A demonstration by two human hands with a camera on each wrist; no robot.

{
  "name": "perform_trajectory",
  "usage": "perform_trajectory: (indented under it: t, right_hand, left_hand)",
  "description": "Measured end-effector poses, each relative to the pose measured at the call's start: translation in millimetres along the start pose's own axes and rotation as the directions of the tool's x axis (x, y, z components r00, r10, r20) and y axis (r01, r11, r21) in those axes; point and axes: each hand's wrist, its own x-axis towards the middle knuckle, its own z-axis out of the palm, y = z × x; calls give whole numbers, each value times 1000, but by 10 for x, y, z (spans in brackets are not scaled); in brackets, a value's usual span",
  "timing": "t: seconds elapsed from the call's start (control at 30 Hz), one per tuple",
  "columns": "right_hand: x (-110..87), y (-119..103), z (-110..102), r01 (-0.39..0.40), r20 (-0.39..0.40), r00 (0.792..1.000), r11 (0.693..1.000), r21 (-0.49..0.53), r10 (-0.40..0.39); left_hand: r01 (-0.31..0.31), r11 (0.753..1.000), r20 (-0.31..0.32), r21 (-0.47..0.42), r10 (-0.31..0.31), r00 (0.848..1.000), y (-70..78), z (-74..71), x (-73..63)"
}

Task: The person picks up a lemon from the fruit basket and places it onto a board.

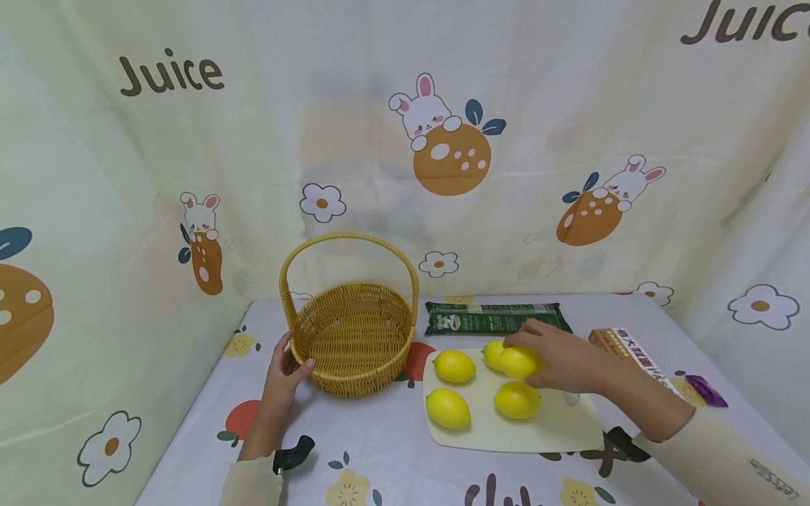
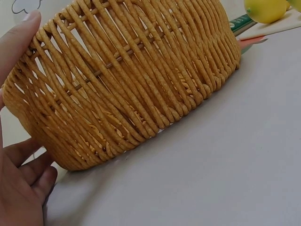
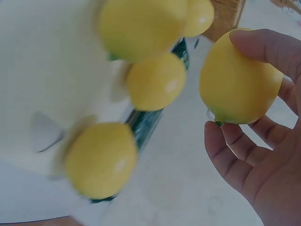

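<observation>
A yellow wicker basket (image 1: 354, 376) with a tall arched handle stands upright on the table at the left. My left hand (image 1: 283, 376) grips its left side, thumb near the rim and fingers around the wall, as the left wrist view shows from close by. My right hand (image 1: 563, 360) holds a lemon (image 3: 240, 80) between thumb and fingertips, over the far part of a cream cutting board (image 1: 484, 437). Several other lemons lie on the board, among them a front left lemon (image 1: 448, 409), a front right lemon (image 1: 517, 401) and a back left lemon (image 1: 454, 366).
Behind the board lies a long dark green packet (image 1: 487, 320). To the right are a brown and white box (image 1: 633, 355), partly behind my right forearm, and a small purple packet (image 1: 705, 391). A printed curtain (image 1: 361, 140) hangs along the table's back and sides.
</observation>
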Motion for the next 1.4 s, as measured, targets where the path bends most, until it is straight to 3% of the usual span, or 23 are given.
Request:
perform_trajectory:
  t: [0.3,0.47,0.67,0.73,0.97,1.23,1.4]
  right_hand:
    - [-349,295,133,-108,-29,994,994,19,109]
    - [-478,434,217,-153,-35,988,988,16,153]
    - [-628,514,402,-218,49,975,974,66,215]
    - [-643,530,458,-234,67,971,968,89,228]
    - [-623,602,554,-247,26,969,967,64,246]
    - [-606,595,565,-277,44,961,958,72,275]
    - [-578,577,562,-292,41,956,954,72,289]
  left_hand:
    - [-1,1000,1,2,1,1000,21,4,9]
    - [31,1000,3,2,-31,1000,55,6,16]
    - [41,999,25,-23,-40,999,109,13,10]
    - [39,999,20,-18,-39,999,123,13,10]
    - [25,1000,1,12,-25,1000,100,28,31]
    - [27,1000,1,12,-27,1000,52,28,38]
    - [35,999,3,14,-35,999,99,25,17]
